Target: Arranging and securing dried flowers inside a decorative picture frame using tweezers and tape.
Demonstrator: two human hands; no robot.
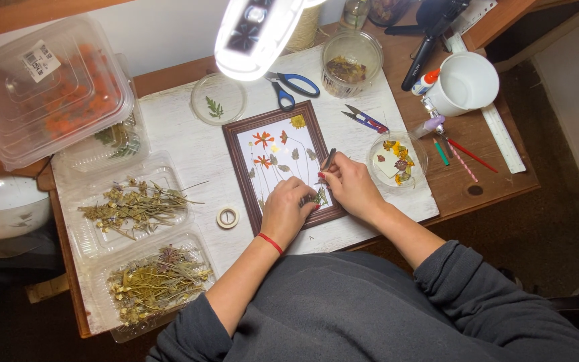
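A dark brown picture frame (237, 149) lies on a white board, holding white paper with pressed orange and yellow flowers and grey leaves. My left hand (287, 209), with a red cord at the wrist, rests fingers-down on the frame's lower right part, pressing on a dried sprig. Beside it, my right hand (350, 186) grips metal tweezers (328, 159) whose tips point down at the same sprig.
Blue-handled scissors (294, 86), a small dish with a green leaf (218, 99), a dish of flowers (397, 159), a tape roll (228, 216), a white mug (467, 82), pencils (460, 154) and trays of dried plants (139, 208) surround the frame. A lit lamp (256, 30) hangs above.
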